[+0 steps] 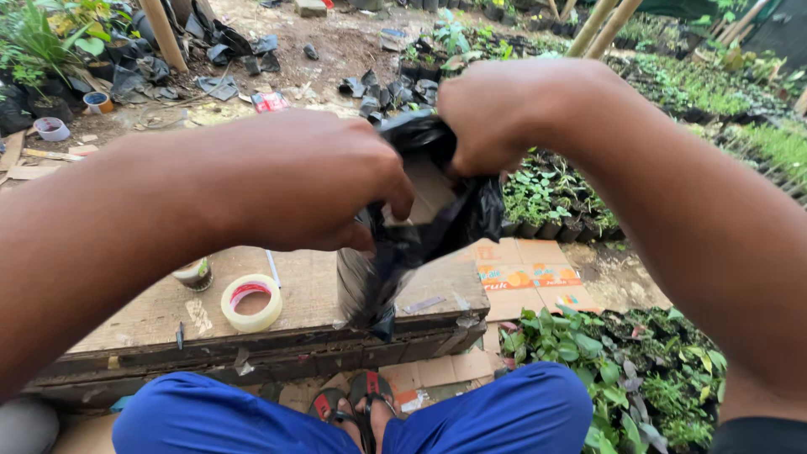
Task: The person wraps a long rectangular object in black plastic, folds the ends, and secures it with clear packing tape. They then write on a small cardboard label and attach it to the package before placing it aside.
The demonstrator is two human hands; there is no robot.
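View from a head camera, looking down at a seated person's two bare hands in an outdoor plant nursery. Both hands hold a black plastic bag [420, 227] up in front of the chest, above a low wooden desk [151, 315]. The left hand [311, 181] has its fingers [382, 181] curled tight on one side of the bag's mouth. The right hand [492, 113] has its fingers closed on the opposite side. Between them the mouth is pulled partly apart, and a pale inner surface shows through the gap. The rest of the bag hangs down limp and crumpled, its lower end close to the desk's front edge. Whether anything is inside cannot be told.

So the bag appears picked up and half opened, with its mouth not yet spread wide.

On the desk, left of the bag, lie a roll of clear tape [250, 301] and a small cup [194, 273]. Flattened cardboard [525, 282] lies right of the desk. Seedlings in small black bags [546, 206] stand beyond, and leafy plants [622, 370] at lower right. Blue trousers [210, 416] and sandalled feet [357, 403] show at the bottom.
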